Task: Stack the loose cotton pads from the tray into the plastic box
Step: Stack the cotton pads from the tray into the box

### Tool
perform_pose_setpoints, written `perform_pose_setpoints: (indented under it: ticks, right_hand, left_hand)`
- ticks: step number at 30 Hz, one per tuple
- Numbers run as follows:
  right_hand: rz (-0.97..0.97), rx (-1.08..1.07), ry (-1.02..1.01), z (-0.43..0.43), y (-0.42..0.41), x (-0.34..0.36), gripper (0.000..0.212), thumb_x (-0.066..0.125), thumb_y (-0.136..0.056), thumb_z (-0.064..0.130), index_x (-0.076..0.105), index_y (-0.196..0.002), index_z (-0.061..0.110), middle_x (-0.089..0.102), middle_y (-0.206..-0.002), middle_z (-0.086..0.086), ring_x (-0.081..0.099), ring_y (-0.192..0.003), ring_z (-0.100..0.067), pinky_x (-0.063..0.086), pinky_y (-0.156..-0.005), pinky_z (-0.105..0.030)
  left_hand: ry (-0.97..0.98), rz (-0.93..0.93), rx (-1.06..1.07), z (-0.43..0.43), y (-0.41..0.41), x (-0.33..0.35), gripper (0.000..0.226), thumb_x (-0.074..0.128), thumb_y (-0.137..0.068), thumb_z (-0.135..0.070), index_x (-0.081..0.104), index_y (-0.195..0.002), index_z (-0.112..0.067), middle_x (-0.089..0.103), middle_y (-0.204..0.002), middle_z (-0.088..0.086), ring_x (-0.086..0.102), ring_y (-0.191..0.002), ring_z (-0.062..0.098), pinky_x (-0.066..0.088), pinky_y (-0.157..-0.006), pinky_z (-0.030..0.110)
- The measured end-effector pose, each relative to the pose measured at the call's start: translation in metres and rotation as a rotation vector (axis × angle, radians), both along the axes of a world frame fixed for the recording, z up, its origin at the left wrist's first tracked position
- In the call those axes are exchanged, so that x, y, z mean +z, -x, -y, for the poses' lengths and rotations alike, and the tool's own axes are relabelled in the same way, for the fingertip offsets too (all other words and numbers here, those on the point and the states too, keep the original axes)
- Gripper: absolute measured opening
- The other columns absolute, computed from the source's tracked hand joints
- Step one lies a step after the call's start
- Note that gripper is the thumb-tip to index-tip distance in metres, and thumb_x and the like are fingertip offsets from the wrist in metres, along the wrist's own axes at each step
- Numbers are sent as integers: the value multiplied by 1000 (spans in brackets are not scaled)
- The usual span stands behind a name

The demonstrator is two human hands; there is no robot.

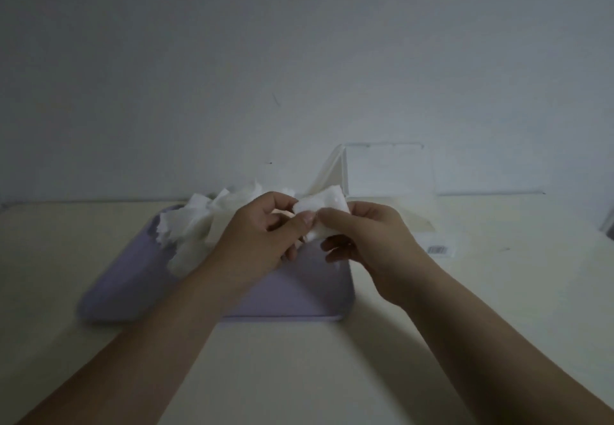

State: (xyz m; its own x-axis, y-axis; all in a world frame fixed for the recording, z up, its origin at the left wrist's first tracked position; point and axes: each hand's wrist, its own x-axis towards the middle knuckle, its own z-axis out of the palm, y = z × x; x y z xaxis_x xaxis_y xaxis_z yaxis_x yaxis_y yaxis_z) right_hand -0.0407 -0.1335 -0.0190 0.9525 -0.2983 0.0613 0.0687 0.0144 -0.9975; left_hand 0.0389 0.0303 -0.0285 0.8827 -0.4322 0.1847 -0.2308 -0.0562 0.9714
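Note:
A lilac tray lies on the pale table in front of me. Loose white cotton pads are heaped across its far left part. Both hands meet above the tray's far right corner. My left hand and my right hand pinch the same small bunch of white cotton pads between thumbs and fingers. The clear plastic box stands just right of the tray, behind my right hand, with its lid raised upright against the wall. The box's inside is partly hidden by my right hand.
A white label with a barcode lies on the table at the box's front right. The wall rises right behind the tray and box. A dark object edge shows at the far right of the table.

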Motion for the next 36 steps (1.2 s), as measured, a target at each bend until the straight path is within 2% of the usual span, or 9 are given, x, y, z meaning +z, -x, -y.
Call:
perform_pose_setpoints:
  ticks: [3, 5, 8, 11, 18, 23, 25, 28, 36]
  right_hand:
    - [78, -311, 298, 26, -3, 4, 27, 69, -85, 24, 67, -79, -3, 67, -74, -27, 56, -60, -19, 47, -54, -40]
    - [42, -462, 560, 45, -4, 3, 36, 65, -83, 29, 51, -64, 2, 47, -56, -16, 43, -53, -17, 35, -49, -36]
    - [-126, -520, 794, 62, -3, -4, 35, 63, -85, 33, 53, -62, 8, 52, -53, 1, 52, -53, -20, 34, -49, -28]
    - [-252, -505, 885, 68, -5, -11, 36, 65, -82, 36, 50, -58, 14, 51, -54, 2, 50, -52, -21, 31, -50, -26]
    - [-331, -496, 971, 66, -6, -6, 30, 73, -76, 42, 69, -71, 12, 65, -64, -1, 64, -62, -24, 40, -52, -25]
    - [-309, -399, 903, 65, -9, -8, 47, 82, -68, 51, 73, -94, 14, 73, -87, 1, 69, -84, -20, 58, -73, -34]
    - [-316, -314, 865, 68, -11, -8, 43, 83, -64, 45, 72, -89, 11, 70, -77, -4, 64, -73, -15, 53, -69, -31]
    - [-288, -283, 855, 69, -11, -10, 36, 81, -68, 28, 73, -90, 1, 73, -79, -17, 68, -73, -34, 58, -68, -44]
    - [-310, -311, 912, 69, -13, -19, 13, 81, -78, 44, 80, -85, 34, 76, -82, 15, 71, -84, -11, 61, -81, -40]
  left_hand:
    - [-75, 107, 28, 31, -2, 3, 8, 67, -98, -28, 71, -96, -21, 75, -81, 1, 64, -61, 12, 46, -53, 20]
    - [-201, 254, 7, 52, -7, -6, 7, 68, -96, -27, 73, -100, -28, 76, -95, -8, 70, -81, 7, 53, -71, 22]
    - [-439, 423, -61, 71, -5, -25, 23, 63, -98, -29, 72, -119, -29, 68, -118, -14, 64, -112, 6, 48, -98, 22]
    - [-450, 517, -76, 77, 0, -39, 24, 62, -98, -26, 73, -118, -22, 69, -116, -6, 64, -110, 11, 47, -97, 20]
    - [-366, 613, -73, 71, 19, -49, 27, 63, -91, -38, 75, -114, -31, 62, -98, -12, 62, -91, 6, 50, -86, 23]
    - [-340, 566, -44, 64, 23, -49, 26, 67, -92, -39, 61, -117, -39, 67, -93, -15, 64, -90, 6, 55, -84, 35]
    - [-348, 507, -10, 62, 21, -47, 30, 70, -91, -42, 57, -118, -42, 66, -94, -17, 63, -91, 1, 55, -84, 30]
    - [-327, 445, 23, 61, 19, -48, 33, 75, -88, -44, 63, -118, -38, 67, -96, -23, 63, -96, -6, 54, -88, 24]
    - [-304, 477, 11, 61, 22, -46, 17, 72, -92, -37, 71, -108, -30, 74, -95, -18, 67, -95, -4, 55, -85, 25]
